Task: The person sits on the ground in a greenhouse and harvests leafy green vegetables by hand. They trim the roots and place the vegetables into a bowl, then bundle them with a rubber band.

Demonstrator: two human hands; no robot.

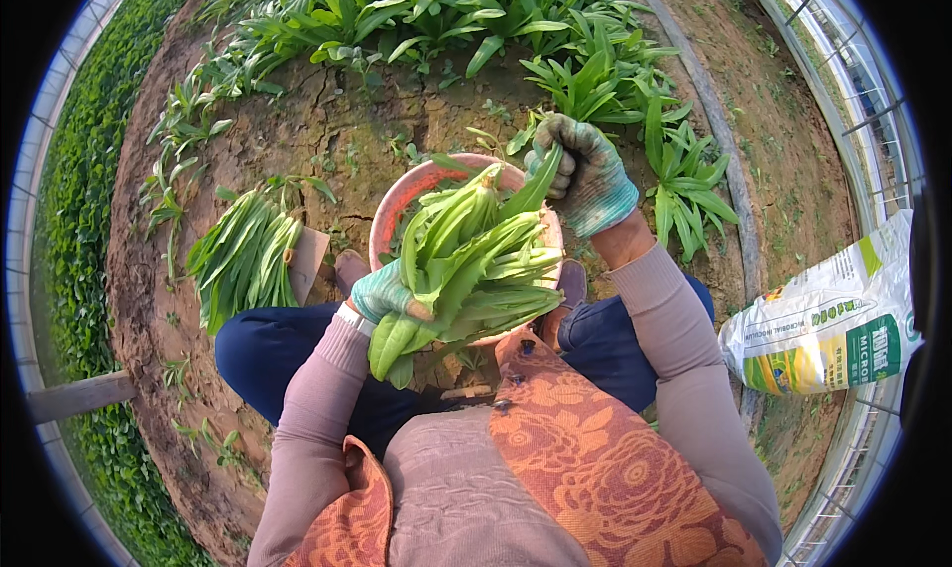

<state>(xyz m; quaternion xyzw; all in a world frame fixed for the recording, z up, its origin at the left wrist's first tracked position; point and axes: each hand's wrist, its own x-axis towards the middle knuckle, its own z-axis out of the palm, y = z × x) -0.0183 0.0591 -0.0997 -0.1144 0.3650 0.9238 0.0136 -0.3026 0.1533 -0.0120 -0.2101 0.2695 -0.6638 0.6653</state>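
Note:
In a teal and white work glove, my left hand (387,293) grips several heads of long-leaf lettuce-like greens (476,254), holding them over a pink-red plastic tub (387,208). The cut stem ends point up and to the right, and leaf tips hang past my left wrist. My right hand (584,173), in a soiled glove of the same kind, is closed on one long green leaf (537,184) above the tub's right rim. Whether that leaf is still joined to the bunch cannot be told. More leaves lie inside the tub, partly hidden by the bunch.
A pile of similar greens (249,258) lies on the soil at the left beside a flat tan piece (309,266). Leafy plants (446,16) grow in an arc ahead. A printed white plastic sack (825,314) is at the right. A wooden beam (82,396) juts in from the left.

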